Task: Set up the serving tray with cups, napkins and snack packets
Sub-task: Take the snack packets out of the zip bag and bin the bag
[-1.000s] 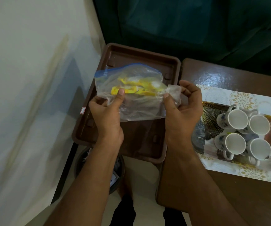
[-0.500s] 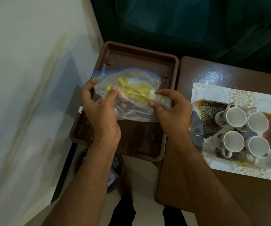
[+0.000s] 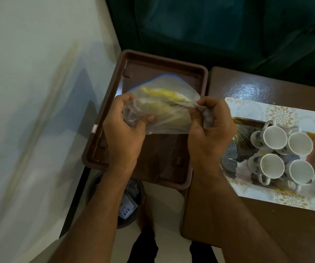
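Snack packets, yellow ones, sit inside a clear zip bag (image 3: 164,103) that both hands hold above the brown tray (image 3: 171,61). Left hand (image 3: 123,130) has its grip closed on the bag's left side, right hand (image 3: 208,128) pinches the right edge. Four white cups (image 3: 283,156) stand together on the patterned tray (image 3: 242,147) on the wooden surface (image 3: 247,82), to the right.

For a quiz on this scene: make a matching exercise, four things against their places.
Things:
1. bag
2. cups
3. brown tray
4. bin

Places:
A. on the patterned tray at the right
B. on the floor below the brown tray
C. held in both hands
D. under the hands, left of the table

Pairs: 1-C, 2-A, 3-D, 4-B
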Demonstrator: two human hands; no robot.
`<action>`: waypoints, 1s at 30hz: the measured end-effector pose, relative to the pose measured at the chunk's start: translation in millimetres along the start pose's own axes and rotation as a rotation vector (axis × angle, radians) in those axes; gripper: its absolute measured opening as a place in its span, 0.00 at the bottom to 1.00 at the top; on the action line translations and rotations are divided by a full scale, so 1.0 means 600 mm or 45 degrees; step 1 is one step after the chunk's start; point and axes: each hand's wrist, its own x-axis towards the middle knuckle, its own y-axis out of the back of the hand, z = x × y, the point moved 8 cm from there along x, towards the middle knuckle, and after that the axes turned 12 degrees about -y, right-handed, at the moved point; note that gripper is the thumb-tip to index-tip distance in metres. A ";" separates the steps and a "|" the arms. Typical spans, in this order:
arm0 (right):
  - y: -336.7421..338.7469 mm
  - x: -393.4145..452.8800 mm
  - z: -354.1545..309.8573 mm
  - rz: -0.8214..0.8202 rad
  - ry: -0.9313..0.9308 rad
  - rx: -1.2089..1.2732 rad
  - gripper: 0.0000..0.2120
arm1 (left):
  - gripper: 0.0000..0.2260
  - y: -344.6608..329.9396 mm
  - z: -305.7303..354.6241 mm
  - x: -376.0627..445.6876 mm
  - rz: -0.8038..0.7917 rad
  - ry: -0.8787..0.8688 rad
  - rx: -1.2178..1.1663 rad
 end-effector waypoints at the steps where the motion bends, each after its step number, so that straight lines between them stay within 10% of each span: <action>1: -0.001 -0.001 0.002 -0.005 -0.005 -0.004 0.04 | 0.20 0.003 0.000 -0.002 0.044 -0.011 0.028; 7: -0.008 -0.006 -0.005 -0.061 0.130 -0.057 0.07 | 0.08 0.007 0.020 -0.002 0.186 -0.194 0.164; 12: -0.049 0.003 0.024 -0.409 0.041 -0.273 0.32 | 0.08 0.006 0.016 0.004 0.196 -0.252 0.224; 21: -0.066 0.022 0.032 -0.424 0.085 -0.428 0.04 | 0.12 -0.007 0.035 -0.006 0.154 -0.346 -0.082; 25: -0.050 0.031 0.013 -0.285 0.144 -0.415 0.03 | 0.32 -0.007 0.019 -0.006 0.158 -0.257 -0.279; 30: -0.044 0.031 -0.017 -0.197 0.260 -0.411 0.03 | 0.25 0.000 0.013 0.003 0.242 -0.184 -0.345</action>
